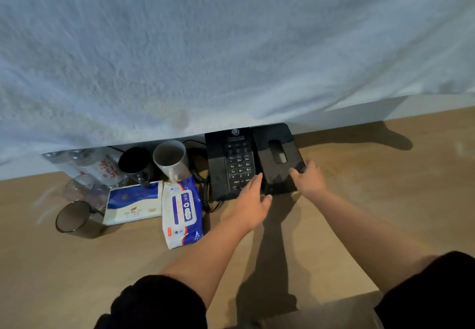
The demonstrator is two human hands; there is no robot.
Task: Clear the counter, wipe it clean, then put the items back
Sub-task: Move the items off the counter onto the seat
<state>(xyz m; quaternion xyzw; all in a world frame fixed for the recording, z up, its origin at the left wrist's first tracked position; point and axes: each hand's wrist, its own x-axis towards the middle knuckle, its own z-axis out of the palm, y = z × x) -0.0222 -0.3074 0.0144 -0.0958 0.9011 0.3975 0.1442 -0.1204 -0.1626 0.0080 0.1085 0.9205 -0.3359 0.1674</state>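
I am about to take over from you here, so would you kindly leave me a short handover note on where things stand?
Left hand: fingers straight against the left side of the black tissue box.
Right hand: on the box's near right corner, grip unclear.
The box sits on the counter beside the phone. The black mug, white mug, wipes pack, tissue pack, glasses and bottles are left of the phone.
Done: unclear, as everything is on the counter.
Left: probably clearing, wiping, putting back.
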